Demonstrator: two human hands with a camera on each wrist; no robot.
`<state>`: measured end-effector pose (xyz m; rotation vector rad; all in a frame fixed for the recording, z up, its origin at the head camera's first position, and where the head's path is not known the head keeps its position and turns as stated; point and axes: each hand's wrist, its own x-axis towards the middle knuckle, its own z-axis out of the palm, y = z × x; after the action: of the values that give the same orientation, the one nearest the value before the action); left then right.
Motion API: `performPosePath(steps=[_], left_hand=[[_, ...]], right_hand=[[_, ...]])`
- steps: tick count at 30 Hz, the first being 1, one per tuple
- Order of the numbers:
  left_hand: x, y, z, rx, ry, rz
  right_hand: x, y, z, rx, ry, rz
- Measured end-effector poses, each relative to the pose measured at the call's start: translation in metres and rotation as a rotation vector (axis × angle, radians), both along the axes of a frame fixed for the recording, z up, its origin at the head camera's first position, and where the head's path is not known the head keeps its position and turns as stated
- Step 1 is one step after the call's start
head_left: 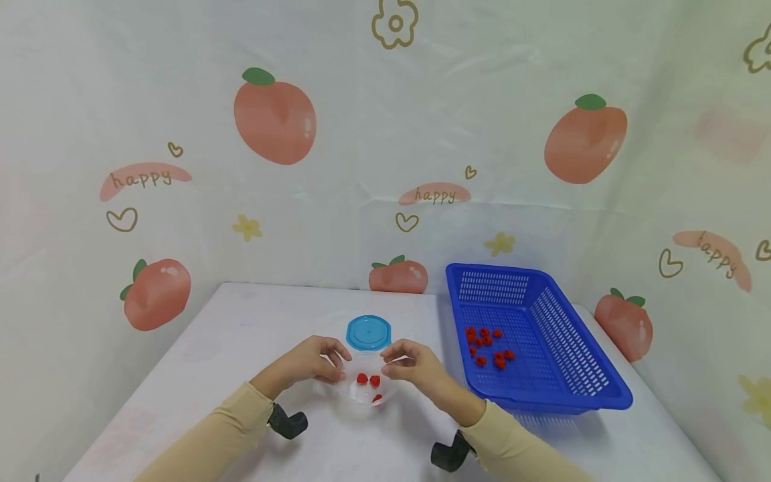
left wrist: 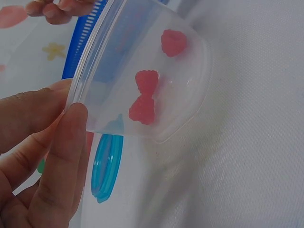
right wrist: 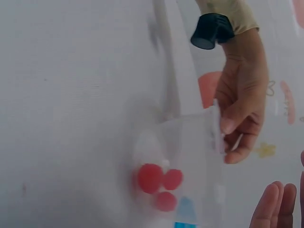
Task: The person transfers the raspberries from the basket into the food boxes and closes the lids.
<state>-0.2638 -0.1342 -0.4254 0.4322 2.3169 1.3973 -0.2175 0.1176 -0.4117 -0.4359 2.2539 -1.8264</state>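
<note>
My left hand (head_left: 312,361) pinches the rim of a clear plastic container (left wrist: 183,107) between thumb and fingers. Three red raspberries (left wrist: 147,81) lie at the bottom of it, plain to see through the wall. On the container's right side is my right hand (head_left: 421,371), its fingers loosely bent near the rim. In the right wrist view the right fingers (right wrist: 273,209) stand apart from the container and hold nothing. A round blue lid (head_left: 369,333) lies on the table just behind the container.
A blue slotted basket (head_left: 542,348) stands on the right of the white table (head_left: 253,328), with several raspberries (head_left: 486,341) in its left part. Behind the table hangs a cloth (head_left: 337,227) printed with fruit.
</note>
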Motion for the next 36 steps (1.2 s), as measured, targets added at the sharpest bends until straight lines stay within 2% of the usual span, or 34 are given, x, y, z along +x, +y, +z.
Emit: performPosePath(steps=[7,13,19,24,27,30,36], left_hand=[[0.001,0.0,0.001,-0.006,0.003,0.003],[0.001,-0.001,0.002,-0.005,0.004,0.003],[0.001,-0.001,0.001,-0.01,0.007,0.001],[0.001,0.0,0.001,-0.013,0.013,0.001],[0.001,0.0,0.001,-0.014,0.014,0.002],[0.001,0.0,0.001,-0.014,0.012,0.0],[0.002,0.0,0.003,-0.004,0.008,-0.01]], right_hand=[[-0.001,0.012,0.026,-0.015,0.036,0.013],[-0.008,0.025,0.061,-0.033,0.101,-0.01],[-0.023,0.046,0.096,-0.088,0.182,-0.025],[-0.042,0.072,0.115,-0.18,0.16,-0.048],[-0.057,0.09,0.12,-0.209,0.15,-0.081],[-0.071,0.108,0.119,-0.186,0.166,-0.139],[-0.098,0.143,0.097,-0.153,0.241,-0.252]])
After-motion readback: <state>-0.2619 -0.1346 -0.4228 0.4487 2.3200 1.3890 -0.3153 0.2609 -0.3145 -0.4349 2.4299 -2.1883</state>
